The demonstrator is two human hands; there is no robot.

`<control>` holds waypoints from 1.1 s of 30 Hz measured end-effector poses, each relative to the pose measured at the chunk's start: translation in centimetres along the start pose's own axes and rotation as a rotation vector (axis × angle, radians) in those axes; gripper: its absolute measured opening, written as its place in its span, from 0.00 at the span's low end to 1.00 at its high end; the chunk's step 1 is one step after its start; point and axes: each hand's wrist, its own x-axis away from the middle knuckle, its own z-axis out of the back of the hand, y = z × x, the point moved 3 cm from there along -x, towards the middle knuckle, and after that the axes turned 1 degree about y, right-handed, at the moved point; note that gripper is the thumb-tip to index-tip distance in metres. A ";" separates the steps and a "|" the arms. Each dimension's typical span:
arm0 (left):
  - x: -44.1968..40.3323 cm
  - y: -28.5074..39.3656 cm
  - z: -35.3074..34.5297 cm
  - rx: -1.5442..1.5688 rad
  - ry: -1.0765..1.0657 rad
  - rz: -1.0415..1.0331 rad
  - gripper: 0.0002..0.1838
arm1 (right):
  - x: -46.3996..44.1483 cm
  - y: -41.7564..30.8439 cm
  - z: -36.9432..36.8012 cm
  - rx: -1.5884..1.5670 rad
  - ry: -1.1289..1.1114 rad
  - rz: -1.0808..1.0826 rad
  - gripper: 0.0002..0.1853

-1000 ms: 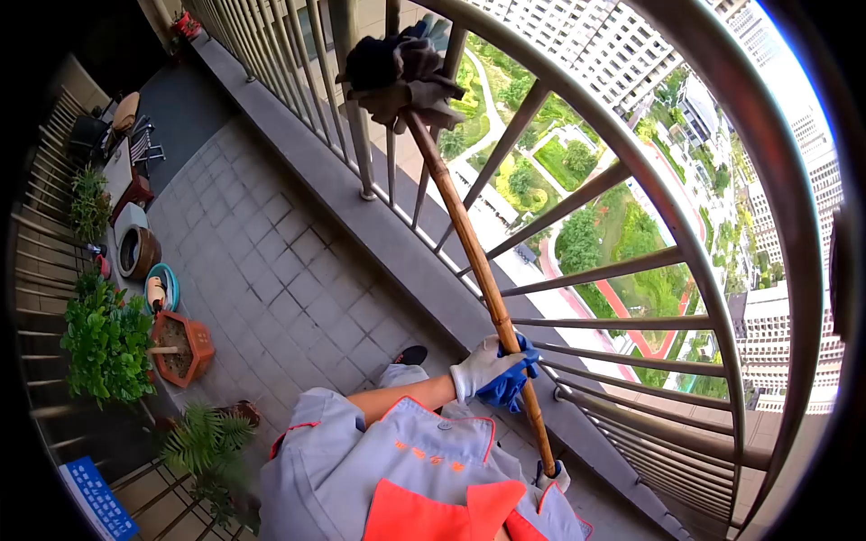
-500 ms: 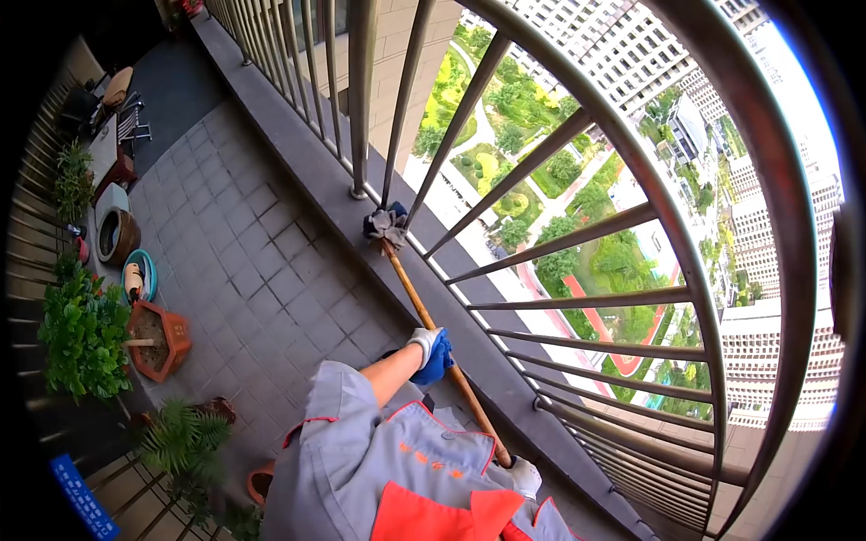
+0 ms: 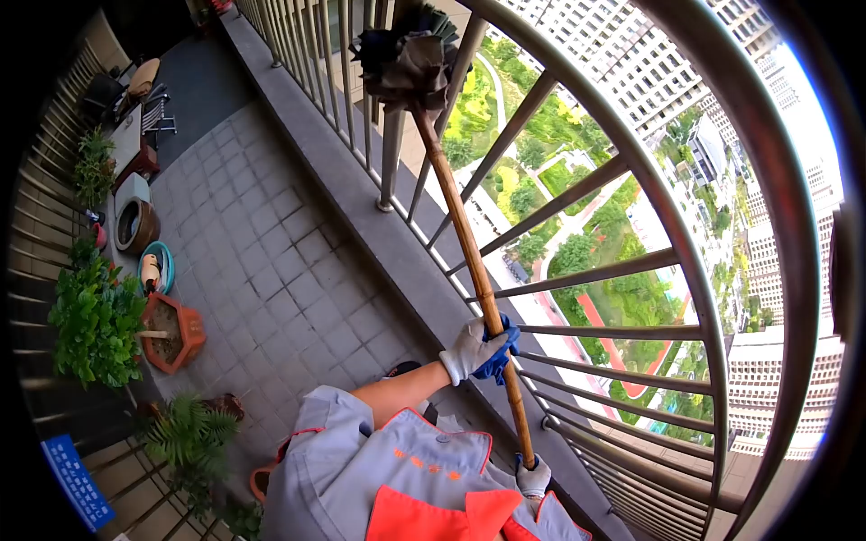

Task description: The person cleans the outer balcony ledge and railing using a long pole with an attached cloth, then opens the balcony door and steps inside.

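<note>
Together, left grip (image 3: 480,352) and right grip (image 3: 534,475) — two — hold one mop (image 3: 464,225).

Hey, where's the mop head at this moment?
In the head view, the mop head is at the top, just left of centre, by the metal railing, at the far end of the wooden pole.

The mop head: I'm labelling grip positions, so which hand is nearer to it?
Left. The left hand grips the bamboo pole partway down from the mop head; the right hand is farther away, near the pole's opposite end.
</note>
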 end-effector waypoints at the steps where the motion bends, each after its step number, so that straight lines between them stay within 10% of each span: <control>1: 0.5 -0.9 0.8 -0.059 0.051 0.090 0.11 | 0.1 0.7 0.2 0.158 -0.077 -0.058 0.14; 5: 1.0 -17.3 11.9 -0.368 0.307 0.620 0.16 | 0.7 -3.1 3.4 0.329 -0.333 -0.151 0.17; 9: 3.1 -19.7 16.2 0.378 0.367 1.026 0.14 | 0.1 -10.9 3.4 0.556 -0.275 -0.058 0.14; 11: 4.5 -22.5 17.4 -0.984 -0.448 0.666 0.09 | 1.1 -7.6 4.0 0.500 -0.266 -0.043 0.12; 14: 6.7 -13.2 9.9 0.216 0.168 0.925 0.07 | 5.1 1.4 4.4 0.352 -0.186 -0.071 0.10; 17: 8.6 -9.1 2.2 0.411 -0.116 0.660 0.09 | 11.3 10.6 3.7 0.134 -0.029 -0.154 0.08; 23: 13.8 -2.4 -17.9 -0.298 -1.015 0.788 0.10 | 22.3 30.3 -2.4 -0.186 0.147 -0.388 0.08; 24: 15.8 -5.4 -20.1 -0.187 -1.099 0.449 0.10 | 23.8 32.7 -3.7 -0.309 0.168 -0.451 0.08; 33: 23.3 -10.2 -27.5 -0.033 -0.941 0.417 0.06 | 30.8 31.4 -6.1 -0.230 -0.052 -0.603 0.10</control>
